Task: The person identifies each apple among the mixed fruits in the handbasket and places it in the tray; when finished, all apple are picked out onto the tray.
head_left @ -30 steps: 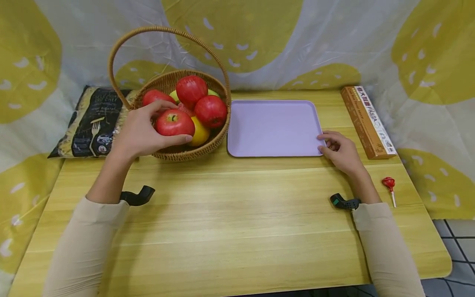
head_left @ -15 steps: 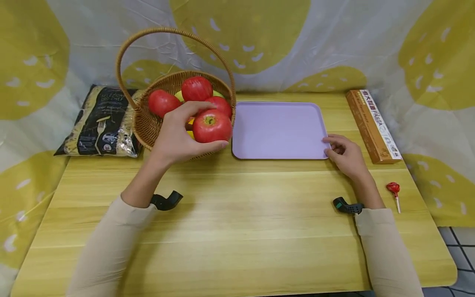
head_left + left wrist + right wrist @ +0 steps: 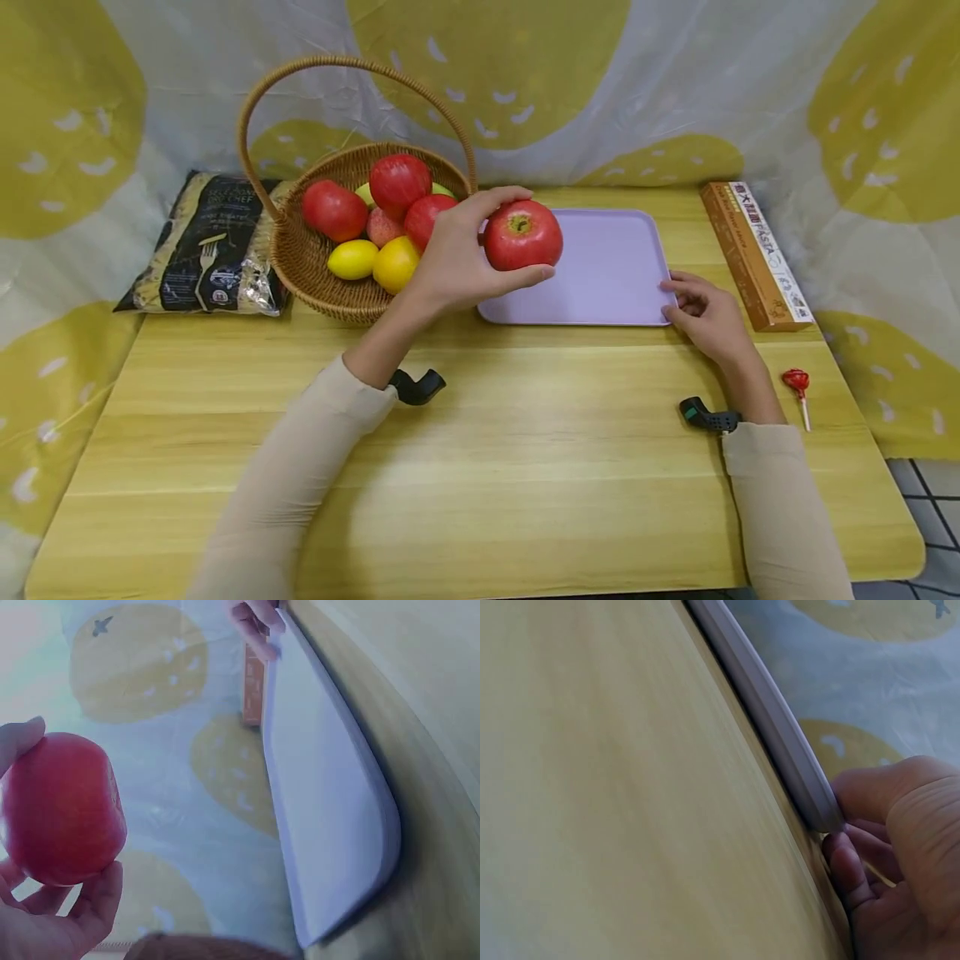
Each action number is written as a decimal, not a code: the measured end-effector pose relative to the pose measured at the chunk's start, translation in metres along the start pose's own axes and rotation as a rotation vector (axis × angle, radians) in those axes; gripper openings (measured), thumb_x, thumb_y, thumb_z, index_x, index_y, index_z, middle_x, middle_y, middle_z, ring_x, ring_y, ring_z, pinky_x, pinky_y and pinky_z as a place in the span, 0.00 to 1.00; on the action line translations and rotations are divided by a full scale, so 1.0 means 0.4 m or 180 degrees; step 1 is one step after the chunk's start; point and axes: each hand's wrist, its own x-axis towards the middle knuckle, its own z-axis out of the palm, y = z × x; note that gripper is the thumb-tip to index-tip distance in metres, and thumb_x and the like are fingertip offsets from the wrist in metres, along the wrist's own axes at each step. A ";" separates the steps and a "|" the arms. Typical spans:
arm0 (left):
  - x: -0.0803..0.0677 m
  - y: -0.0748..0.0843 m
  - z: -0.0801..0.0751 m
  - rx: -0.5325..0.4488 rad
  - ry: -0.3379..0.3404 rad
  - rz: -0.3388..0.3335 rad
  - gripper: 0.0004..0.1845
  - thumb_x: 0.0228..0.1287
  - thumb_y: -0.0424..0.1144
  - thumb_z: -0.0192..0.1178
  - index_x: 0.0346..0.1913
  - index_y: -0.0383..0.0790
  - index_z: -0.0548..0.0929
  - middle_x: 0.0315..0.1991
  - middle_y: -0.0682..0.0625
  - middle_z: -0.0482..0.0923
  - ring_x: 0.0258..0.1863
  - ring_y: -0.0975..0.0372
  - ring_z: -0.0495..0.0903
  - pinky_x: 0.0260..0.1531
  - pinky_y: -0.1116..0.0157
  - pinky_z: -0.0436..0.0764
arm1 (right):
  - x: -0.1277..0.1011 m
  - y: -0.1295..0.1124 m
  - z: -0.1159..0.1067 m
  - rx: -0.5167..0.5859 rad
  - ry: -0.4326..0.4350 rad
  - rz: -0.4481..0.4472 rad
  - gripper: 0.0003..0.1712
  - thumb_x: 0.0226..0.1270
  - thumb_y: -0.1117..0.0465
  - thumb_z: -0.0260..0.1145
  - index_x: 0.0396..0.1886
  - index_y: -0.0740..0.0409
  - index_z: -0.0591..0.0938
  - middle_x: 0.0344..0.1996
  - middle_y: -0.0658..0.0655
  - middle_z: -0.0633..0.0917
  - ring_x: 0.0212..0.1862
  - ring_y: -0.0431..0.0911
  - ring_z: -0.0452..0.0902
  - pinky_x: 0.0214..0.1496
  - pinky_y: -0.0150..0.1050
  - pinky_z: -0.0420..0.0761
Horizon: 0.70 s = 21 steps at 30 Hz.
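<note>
Swinging free of the basket [image 3: 341,310], the red apple [image 3: 523,235] now hangs above the tray's [image 3: 611,267] left part, gripped by the left hand's [image 3: 461,258] thumb and fingers. The right hand [image 3: 708,315] pinches the tray's right rim, the pasta box [image 3: 757,262] just beyond; tabletop [image 3: 562,475] stretches wide nearside.

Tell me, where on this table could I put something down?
The widest bare patch is the front of the table, between the sleeves, nearer the person than the basket and tray. The tray's inside looks bare too, though the apple in the left hand hides part. Back left is crowded: bag beside fruit-filled basket.
</note>
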 end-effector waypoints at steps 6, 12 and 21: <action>0.042 -0.010 0.088 0.0030 0.0027 -0.0297 0.44 0.35 0.65 0.75 0.59 0.53 0.73 0.51 0.59 0.79 0.47 0.67 0.76 0.47 0.67 0.78 | -0.009 -0.011 -0.006 0.0000 -0.0027 -0.0019 0.22 0.64 0.66 0.67 0.58 0.64 0.80 0.66 0.62 0.73 0.34 0.34 0.71 0.32 0.20 0.71; 0.081 -0.039 0.171 0.0139 0.0042 -0.0722 0.43 0.39 0.63 0.74 0.62 0.55 0.71 0.57 0.56 0.75 0.56 0.63 0.72 0.50 0.64 0.78 | 0.006 0.043 0.003 -0.0029 0.0041 -0.0082 0.21 0.65 0.60 0.68 0.58 0.56 0.82 0.66 0.55 0.75 0.34 0.33 0.73 0.33 0.20 0.73; 0.126 -0.127 0.241 -0.0019 0.0224 -0.1281 0.43 0.43 0.57 0.74 0.66 0.58 0.69 0.62 0.56 0.72 0.61 0.60 0.69 0.54 0.61 0.78 | -0.020 -0.049 -0.014 0.0024 0.0019 -0.0082 0.21 0.63 0.69 0.66 0.56 0.67 0.81 0.65 0.65 0.74 0.33 0.34 0.74 0.32 0.20 0.73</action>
